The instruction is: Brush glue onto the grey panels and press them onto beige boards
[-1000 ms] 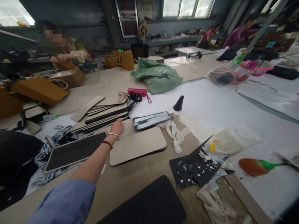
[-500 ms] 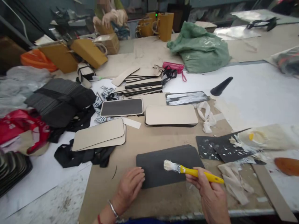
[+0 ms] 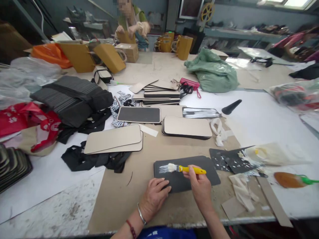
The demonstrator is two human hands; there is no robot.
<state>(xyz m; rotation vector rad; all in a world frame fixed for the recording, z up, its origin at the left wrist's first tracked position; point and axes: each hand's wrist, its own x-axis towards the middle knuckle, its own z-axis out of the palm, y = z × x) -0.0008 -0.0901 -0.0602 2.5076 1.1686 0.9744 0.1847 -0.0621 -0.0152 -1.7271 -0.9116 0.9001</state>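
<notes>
My right hand [image 3: 199, 182] grips a paintbrush [image 3: 191, 170] by its yellow handle. Its bristles, loaded with something white, touch the left part of a dark grey panel [image 3: 184, 182], where white streaks show. My left hand [image 3: 156, 196] lies on the panel's lower left edge, fingers stretched out and holding nothing. Behind the panel rests a stack of beige panels [image 3: 188, 126] with dark edges. Two more beige panels [image 3: 113, 139] overlap to the left. Farther back, a dark panel [image 3: 199, 112] is covered in white streaks.
Spattered dark pieces [image 3: 220, 161] and a clear plastic bag [image 3: 271, 154] lie at the right, near crumpled cloth [image 3: 243, 191] and a brown bottle [image 3: 286, 179] with a green tip. A strapped black bundle [image 3: 74, 98] sits left. Across the table a person [image 3: 133, 25] handles yellow-brown bags.
The brush has come down and left onto the panel, leaving white streaks. My left hand has shifted onto the panel's edge. The camera view has tilted upward.
</notes>
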